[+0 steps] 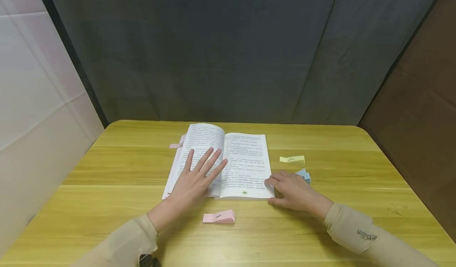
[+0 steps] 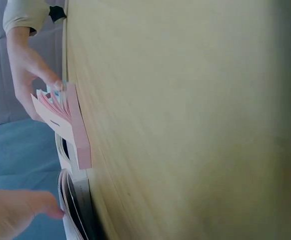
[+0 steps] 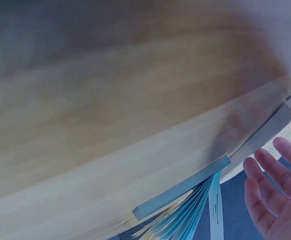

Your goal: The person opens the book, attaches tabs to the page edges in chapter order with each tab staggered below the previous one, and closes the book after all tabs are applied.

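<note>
An open book (image 1: 246, 164) with printed text lies on the table, its left pages raised in a curve. My left hand (image 1: 194, 180) rests on the left page with straight, spread fingers. At the lower right corner of the right page is my right hand (image 1: 290, 190), fingers loosely bent and nothing gripped. Partly hidden behind that hand sits a blue pad of sticky notes (image 1: 304, 175), its strips fanned out in the right wrist view. A pink tab (image 1: 175, 145) sticks out from the book's left edge.
In front of the book lies a pink sticky-note pad (image 1: 219, 217), its strips lifted at one end. A yellow pad (image 1: 293, 160) is right of the book, beyond the blue one. The wooden table (image 1: 124, 160) meets a dark curtain (image 1: 213, 61) at its far edge.
</note>
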The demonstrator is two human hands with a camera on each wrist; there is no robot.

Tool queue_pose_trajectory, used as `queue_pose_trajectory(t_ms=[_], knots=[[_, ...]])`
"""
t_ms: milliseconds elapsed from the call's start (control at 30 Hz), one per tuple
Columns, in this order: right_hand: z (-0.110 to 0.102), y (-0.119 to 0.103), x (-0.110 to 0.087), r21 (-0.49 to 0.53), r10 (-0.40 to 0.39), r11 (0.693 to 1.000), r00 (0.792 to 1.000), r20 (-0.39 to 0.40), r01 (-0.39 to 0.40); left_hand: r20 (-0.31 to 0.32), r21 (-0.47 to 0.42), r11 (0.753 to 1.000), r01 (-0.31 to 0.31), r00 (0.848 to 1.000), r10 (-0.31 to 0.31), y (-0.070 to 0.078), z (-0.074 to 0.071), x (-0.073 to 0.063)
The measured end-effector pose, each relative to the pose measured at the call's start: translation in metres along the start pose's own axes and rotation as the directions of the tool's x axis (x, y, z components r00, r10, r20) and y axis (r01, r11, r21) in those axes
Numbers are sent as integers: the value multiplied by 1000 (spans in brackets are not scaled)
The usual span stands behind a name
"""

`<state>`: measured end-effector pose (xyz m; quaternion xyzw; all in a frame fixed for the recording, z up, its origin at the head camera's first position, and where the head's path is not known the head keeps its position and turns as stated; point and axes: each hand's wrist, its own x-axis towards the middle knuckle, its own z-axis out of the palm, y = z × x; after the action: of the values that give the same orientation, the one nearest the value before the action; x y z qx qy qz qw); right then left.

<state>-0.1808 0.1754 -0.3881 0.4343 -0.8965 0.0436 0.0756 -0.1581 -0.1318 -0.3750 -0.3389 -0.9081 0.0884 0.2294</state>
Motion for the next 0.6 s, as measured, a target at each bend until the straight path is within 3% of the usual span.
queue_pose_trajectory(t_ms=[200,300,433,600], knots=[[0,0,0,5,-1,1000,1000,-2,1,91,-196,978,-69,992,89,9,6,2],[0,0,0,7,-4,1000,1000,-1,4,113,-240,968,-80,987,110,14,8,3],[0,-1,0,5,-7,1000,1000,-2,7,103,-242,968,-69,990,96,17,8,6],[0,-1,0,3,-7,1000,1000,-8,7,122,-240,971,-10,992,41,21,8,13]])
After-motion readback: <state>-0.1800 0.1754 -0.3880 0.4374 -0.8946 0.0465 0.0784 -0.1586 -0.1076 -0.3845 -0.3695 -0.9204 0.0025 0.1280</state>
